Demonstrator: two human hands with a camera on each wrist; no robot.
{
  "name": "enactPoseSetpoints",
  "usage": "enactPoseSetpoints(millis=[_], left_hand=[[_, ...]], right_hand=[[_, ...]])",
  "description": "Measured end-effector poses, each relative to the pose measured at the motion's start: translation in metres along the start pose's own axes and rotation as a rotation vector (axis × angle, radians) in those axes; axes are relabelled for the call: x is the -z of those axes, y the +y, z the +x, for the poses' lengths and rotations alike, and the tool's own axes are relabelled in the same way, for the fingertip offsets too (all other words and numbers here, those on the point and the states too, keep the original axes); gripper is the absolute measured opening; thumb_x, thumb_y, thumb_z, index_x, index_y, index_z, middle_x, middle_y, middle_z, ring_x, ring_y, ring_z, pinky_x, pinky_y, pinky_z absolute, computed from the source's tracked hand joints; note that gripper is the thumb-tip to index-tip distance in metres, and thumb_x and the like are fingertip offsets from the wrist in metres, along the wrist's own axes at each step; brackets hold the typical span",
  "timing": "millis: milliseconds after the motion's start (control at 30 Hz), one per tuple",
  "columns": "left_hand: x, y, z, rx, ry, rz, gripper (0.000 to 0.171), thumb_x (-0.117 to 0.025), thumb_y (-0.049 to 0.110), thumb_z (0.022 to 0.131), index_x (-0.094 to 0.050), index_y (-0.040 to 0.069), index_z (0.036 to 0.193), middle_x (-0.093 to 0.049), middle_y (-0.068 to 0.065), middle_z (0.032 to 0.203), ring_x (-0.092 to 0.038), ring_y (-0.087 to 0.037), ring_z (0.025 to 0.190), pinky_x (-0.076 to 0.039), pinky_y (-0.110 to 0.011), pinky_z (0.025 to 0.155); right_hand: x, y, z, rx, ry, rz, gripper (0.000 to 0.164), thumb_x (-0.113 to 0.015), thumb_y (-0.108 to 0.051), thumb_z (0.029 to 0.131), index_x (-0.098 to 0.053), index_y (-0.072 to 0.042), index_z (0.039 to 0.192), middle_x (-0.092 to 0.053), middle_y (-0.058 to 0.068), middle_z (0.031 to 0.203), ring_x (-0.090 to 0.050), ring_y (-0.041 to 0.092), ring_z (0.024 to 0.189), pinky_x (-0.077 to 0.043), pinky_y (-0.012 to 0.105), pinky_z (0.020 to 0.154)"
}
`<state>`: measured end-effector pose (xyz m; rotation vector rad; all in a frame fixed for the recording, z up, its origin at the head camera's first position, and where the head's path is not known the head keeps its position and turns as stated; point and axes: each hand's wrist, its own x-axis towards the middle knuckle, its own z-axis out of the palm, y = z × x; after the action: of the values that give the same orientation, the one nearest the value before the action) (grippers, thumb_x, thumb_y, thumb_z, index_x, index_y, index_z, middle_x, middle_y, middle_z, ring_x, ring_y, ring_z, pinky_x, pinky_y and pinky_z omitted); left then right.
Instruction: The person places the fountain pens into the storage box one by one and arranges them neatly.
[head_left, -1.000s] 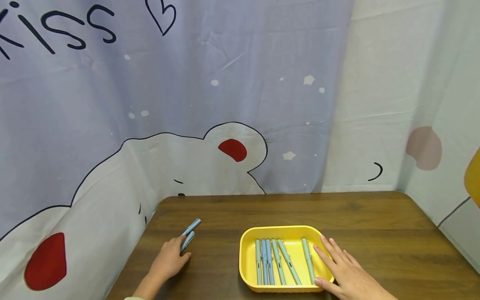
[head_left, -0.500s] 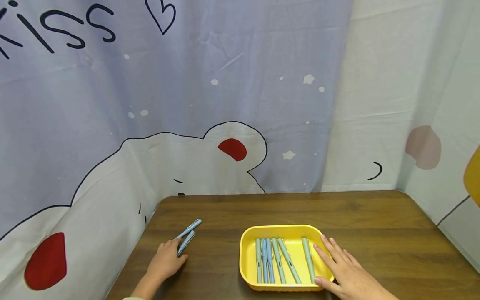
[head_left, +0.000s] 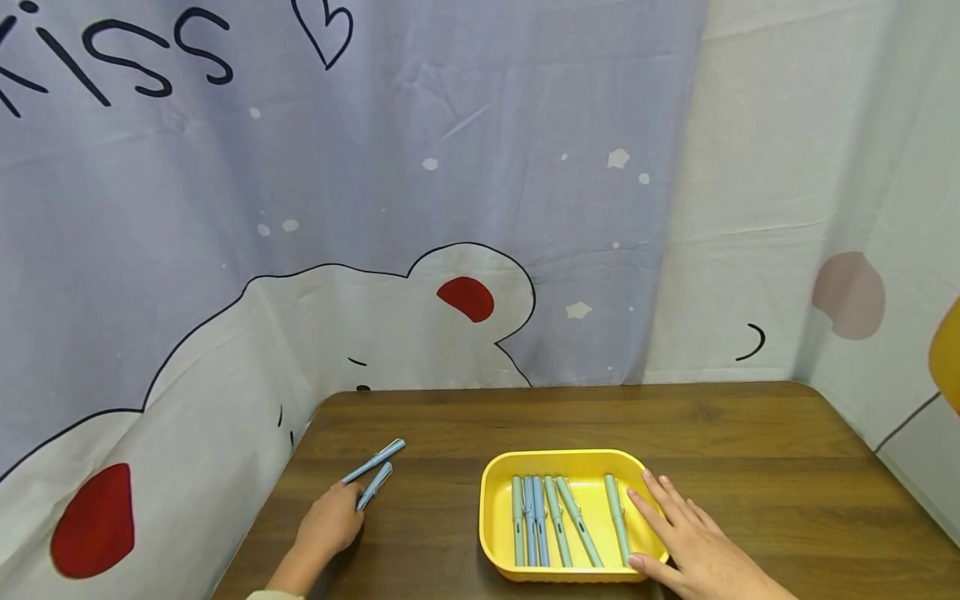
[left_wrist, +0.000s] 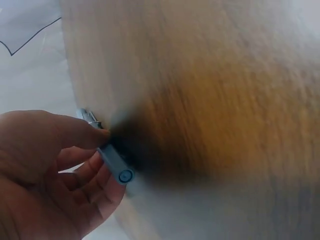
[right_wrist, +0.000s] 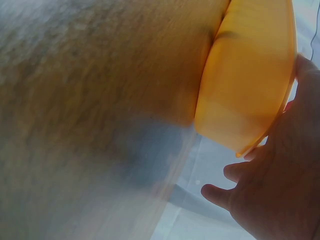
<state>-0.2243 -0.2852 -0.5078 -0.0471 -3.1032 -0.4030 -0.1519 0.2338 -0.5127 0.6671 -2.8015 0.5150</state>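
Note:
My left hand (head_left: 327, 521) is low over the left part of the table, a light blue pen (head_left: 377, 483) between its thumb and fingers. Seen from the left wrist, the thumb presses on the barrel of this blue pen (left_wrist: 116, 164), whose round end faces the camera. Just beyond it lies a second blue pen (head_left: 375, 460), its near end at my knuckles. My right hand (head_left: 701, 546) rests at the right rim of a yellow tray (head_left: 570, 575), fingers spread and straight. From the right wrist, those fingers show along the edge of the tray (right_wrist: 245, 75).
Inside the tray lie several pens: two blue pens (head_left: 535, 521) side by side near the left and several green ones, including a green pen (head_left: 617, 521) apart at the right. The wooden table (head_left: 450, 425) meets a printed curtain (head_left: 420, 325) behind and at both sides.
My left hand has slid back toward the lower left, uncovering more of both blue pens, which have hardly shifted. The right hand and the tray stay where they were.

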Motion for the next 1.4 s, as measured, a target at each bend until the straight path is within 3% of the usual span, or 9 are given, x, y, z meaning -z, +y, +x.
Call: enactPoseSetpoints(millis=[100, 300, 467, 567, 733, 933, 1233, 1400], left_hand=[[0.002, 0.003, 0.001, -0.008, 0.005, -0.009, 0.025, -0.070, 0.004, 0.085, -0.072, 0.001, 0.110, -0.068, -0.013, 0.098, -0.066, -0.036, 0.097, -0.054, -0.055, 0.081], [0.008, 0.015, 0.001, -0.006, 0.032, -0.126, 0.022, -0.069, 0.006, 0.084, -0.073, 0.002, 0.105, -0.063, 0.000, 0.085, -0.056, -0.018, 0.077, -0.050, -0.041, 0.068], [0.015, 0.032, -0.004, 0.003, 0.026, -0.382, 0.028, -0.063, 0.001, 0.084, -0.068, -0.006, 0.111, -0.061, -0.002, 0.084, -0.061, -0.013, 0.062, -0.051, -0.031, 0.057], [0.019, 0.045, -0.007, 0.011, -0.014, -0.568, 0.034, -0.059, -0.003, 0.084, -0.062, -0.012, 0.117, -0.061, -0.006, 0.085, -0.064, -0.016, 0.060, -0.056, -0.029, 0.055], [0.026, 0.064, -0.013, 0.012, -0.098, -0.792, 0.038, -0.057, -0.005, 0.087, -0.054, -0.016, 0.123, -0.059, -0.013, 0.092, -0.066, -0.019, 0.073, -0.061, -0.034, 0.064], [0.032, 0.080, -0.018, -0.044, -0.292, -1.041, 0.038, -0.061, 0.000, 0.096, -0.042, -0.013, 0.127, -0.057, -0.019, 0.104, -0.065, -0.021, 0.084, -0.061, -0.040, 0.076], [0.036, 0.109, -0.024, -0.127, -0.433, -1.165, 0.066, -0.075, 0.012, 0.093, -0.039, -0.009, 0.144, -0.060, -0.014, 0.109, -0.068, -0.023, 0.089, -0.061, -0.042, 0.078], [0.033, 0.124, -0.026, -0.147, -0.482, -1.190, 0.066, -0.075, 0.013, 0.093, -0.041, -0.005, 0.147, -0.061, -0.015, 0.108, -0.070, -0.025, 0.088, -0.062, -0.042, 0.076]], right_hand=[[-0.002, 0.001, 0.000, 0.011, 0.017, -0.007, 0.077, -0.068, -0.056, 0.091, -0.046, -0.016, 0.153, -0.038, 0.020, 0.159, -0.040, 0.046, 0.141, -0.042, 0.066, 0.101], [-0.002, 0.001, 0.000, 0.002, 0.013, 0.006, 0.078, -0.068, -0.057, 0.091, -0.045, -0.017, 0.154, -0.037, 0.019, 0.159, -0.040, 0.046, 0.141, -0.041, 0.065, 0.102], [-0.001, 0.000, 0.000, -0.021, -0.019, 0.025, 0.079, -0.066, -0.058, 0.092, -0.045, -0.016, 0.154, -0.036, 0.019, 0.161, -0.037, 0.046, 0.142, -0.040, 0.067, 0.103], [0.001, 0.000, 0.000, -0.031, -0.037, 0.032, 0.079, -0.065, -0.059, 0.092, -0.044, -0.016, 0.155, -0.035, 0.020, 0.161, -0.036, 0.047, 0.143, -0.039, 0.068, 0.103], [0.002, 0.000, 0.001, -0.031, -0.041, 0.032, 0.079, -0.065, -0.058, 0.092, -0.044, -0.016, 0.155, -0.035, 0.020, 0.160, -0.036, 0.047, 0.143, -0.039, 0.068, 0.103], [0.002, -0.001, 0.000, -0.008, -0.015, 0.024, 0.077, -0.067, -0.056, 0.092, -0.045, -0.016, 0.154, -0.036, 0.020, 0.160, -0.038, 0.046, 0.142, -0.040, 0.067, 0.103], [0.001, -0.001, -0.001, 0.006, 0.004, 0.024, 0.076, -0.068, -0.056, 0.092, -0.046, -0.017, 0.154, -0.036, 0.019, 0.160, -0.039, 0.046, 0.142, -0.040, 0.066, 0.102], [0.001, 0.000, -0.001, 0.005, -0.003, 0.033, 0.076, -0.067, -0.056, 0.092, -0.045, -0.017, 0.154, -0.036, 0.020, 0.160, -0.038, 0.046, 0.142, -0.041, 0.067, 0.101]])
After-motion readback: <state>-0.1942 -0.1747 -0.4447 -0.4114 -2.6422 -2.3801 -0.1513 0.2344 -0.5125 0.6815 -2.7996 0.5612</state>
